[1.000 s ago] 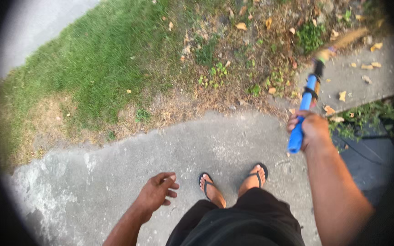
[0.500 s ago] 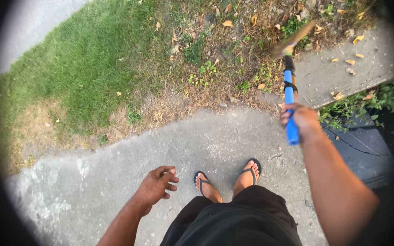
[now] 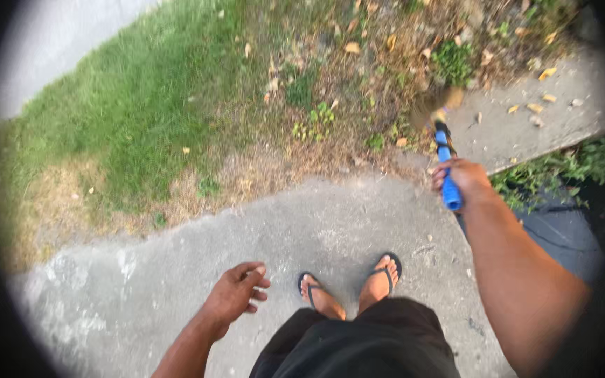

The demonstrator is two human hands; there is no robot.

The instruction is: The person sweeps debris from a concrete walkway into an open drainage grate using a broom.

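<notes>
Concrete path [image 3: 358, 224] by grass | right hand [image 3: 462, 178] fingers gripping blue-handled broom [image 3: 448, 183], swung nearer | left hand [image 3: 236, 294] loose, empty

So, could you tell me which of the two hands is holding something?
The right hand, raised over the pavement edge, grips the blue broom handle; the left hand hangs empty beside the sandalled feet.

Your broom [image 3: 445, 157] has a blue handle with a black band; its blurred straw head points toward the weedy pavement edge.

grass patch [image 3: 127, 112] | dry leaves [image 3: 352, 47] | concrete path [image 3: 330, 224] | flip-flops [image 3: 388, 269] | weeds [image 3: 561, 168]
</notes>
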